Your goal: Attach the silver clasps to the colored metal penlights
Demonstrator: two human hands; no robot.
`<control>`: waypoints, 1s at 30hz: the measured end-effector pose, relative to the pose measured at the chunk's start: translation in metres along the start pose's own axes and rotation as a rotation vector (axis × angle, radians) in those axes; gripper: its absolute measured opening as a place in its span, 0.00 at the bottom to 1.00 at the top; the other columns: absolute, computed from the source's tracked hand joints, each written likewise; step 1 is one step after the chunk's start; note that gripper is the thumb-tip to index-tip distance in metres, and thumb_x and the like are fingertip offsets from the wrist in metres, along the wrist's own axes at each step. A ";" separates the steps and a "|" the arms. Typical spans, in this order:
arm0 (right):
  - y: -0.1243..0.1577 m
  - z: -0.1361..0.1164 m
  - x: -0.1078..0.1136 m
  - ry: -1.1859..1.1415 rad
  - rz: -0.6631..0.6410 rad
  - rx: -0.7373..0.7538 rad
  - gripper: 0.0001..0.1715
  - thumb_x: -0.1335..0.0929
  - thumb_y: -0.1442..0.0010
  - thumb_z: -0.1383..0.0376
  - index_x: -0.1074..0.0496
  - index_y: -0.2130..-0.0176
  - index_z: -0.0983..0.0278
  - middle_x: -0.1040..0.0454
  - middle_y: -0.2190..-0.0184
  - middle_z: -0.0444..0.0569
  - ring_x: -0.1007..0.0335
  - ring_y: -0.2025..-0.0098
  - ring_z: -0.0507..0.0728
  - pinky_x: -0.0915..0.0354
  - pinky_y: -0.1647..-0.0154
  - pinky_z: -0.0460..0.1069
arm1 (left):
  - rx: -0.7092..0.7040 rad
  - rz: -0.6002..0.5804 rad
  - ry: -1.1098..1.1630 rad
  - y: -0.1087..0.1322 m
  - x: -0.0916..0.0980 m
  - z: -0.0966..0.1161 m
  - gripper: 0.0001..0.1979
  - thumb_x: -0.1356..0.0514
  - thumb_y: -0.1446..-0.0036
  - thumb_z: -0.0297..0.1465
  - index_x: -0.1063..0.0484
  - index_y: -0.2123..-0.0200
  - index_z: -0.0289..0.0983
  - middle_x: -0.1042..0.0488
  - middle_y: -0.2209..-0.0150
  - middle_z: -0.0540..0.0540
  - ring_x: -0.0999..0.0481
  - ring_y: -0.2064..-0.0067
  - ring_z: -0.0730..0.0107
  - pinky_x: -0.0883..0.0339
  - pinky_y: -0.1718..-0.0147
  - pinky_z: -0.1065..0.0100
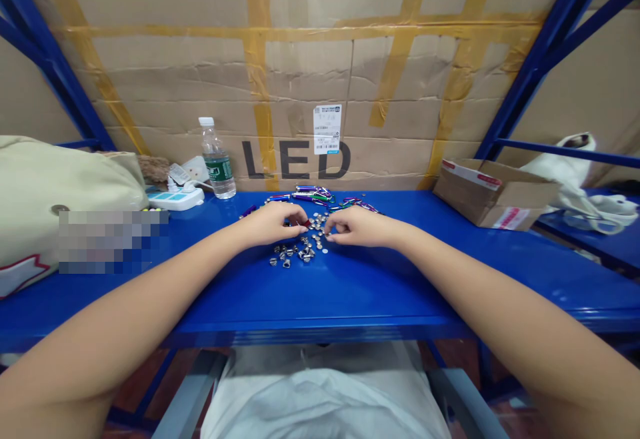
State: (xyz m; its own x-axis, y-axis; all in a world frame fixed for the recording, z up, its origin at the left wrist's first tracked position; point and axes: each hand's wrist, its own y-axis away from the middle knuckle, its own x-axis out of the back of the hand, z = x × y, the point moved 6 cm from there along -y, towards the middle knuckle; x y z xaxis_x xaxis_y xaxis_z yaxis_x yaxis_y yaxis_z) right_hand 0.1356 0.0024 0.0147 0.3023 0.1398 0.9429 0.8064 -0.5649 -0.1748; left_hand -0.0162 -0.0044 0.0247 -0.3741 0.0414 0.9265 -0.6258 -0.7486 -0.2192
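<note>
Your left hand point(280, 224), centre of frame: thumb and forefinger pinched on a small red piece point(307, 223). Your right hand point(357, 227), just right of centre: fingers curled beside small round discs point(319, 246); whether they grasp one, you cannot tell. Shiny metal pieces point(307, 254): loose, centre, below your left hand. Coloured tubes point(316, 196): heaped, centre, above both hands. Blue table point(325, 299): beneath all. Bottle point(219, 167): upright, left of centre. Cardboard box point(470, 192): right of frame.
</note>
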 end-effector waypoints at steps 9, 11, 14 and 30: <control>0.002 -0.010 0.016 -0.070 0.278 0.048 0.11 0.34 0.41 0.62 0.26 0.59 0.65 0.38 0.81 0.39 0.43 0.76 0.49 0.48 0.72 0.45 | -0.098 0.069 0.051 0.001 0.001 0.015 0.11 0.42 0.43 0.35 0.26 0.61 0.36 0.22 0.63 0.47 0.24 0.62 0.68 0.33 0.64 0.69; 0.002 -0.011 0.016 -0.065 0.282 0.067 0.12 0.34 0.40 0.62 0.26 0.59 0.64 0.39 0.81 0.38 0.44 0.76 0.49 0.48 0.72 0.45 | -0.125 0.070 0.050 0.001 0.000 0.017 0.11 0.42 0.43 0.36 0.25 0.62 0.37 0.22 0.63 0.47 0.24 0.62 0.68 0.33 0.62 0.69; 0.003 -0.011 0.016 -0.056 0.290 0.078 0.12 0.34 0.40 0.62 0.26 0.59 0.64 0.41 0.81 0.38 0.46 0.77 0.49 0.49 0.72 0.45 | -0.152 0.078 0.046 0.002 0.000 0.019 0.11 0.42 0.43 0.36 0.25 0.61 0.37 0.22 0.62 0.47 0.24 0.61 0.68 0.32 0.60 0.68; 0.008 -0.016 0.023 -0.016 0.338 0.108 0.09 0.33 0.41 0.62 0.29 0.62 0.64 0.38 0.80 0.39 0.43 0.76 0.49 0.48 0.72 0.44 | -0.206 0.134 0.016 0.004 0.005 0.022 0.10 0.42 0.42 0.35 0.26 0.60 0.37 0.22 0.61 0.47 0.25 0.59 0.67 0.33 0.58 0.68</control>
State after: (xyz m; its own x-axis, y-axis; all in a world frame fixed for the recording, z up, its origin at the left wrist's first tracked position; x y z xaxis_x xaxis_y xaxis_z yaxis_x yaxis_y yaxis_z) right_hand 0.1406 -0.0122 0.0395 0.5682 -0.0272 0.8224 0.7084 -0.4922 -0.5058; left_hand -0.0053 -0.0214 0.0350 -0.4729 -0.0376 0.8803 -0.6957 -0.5972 -0.3992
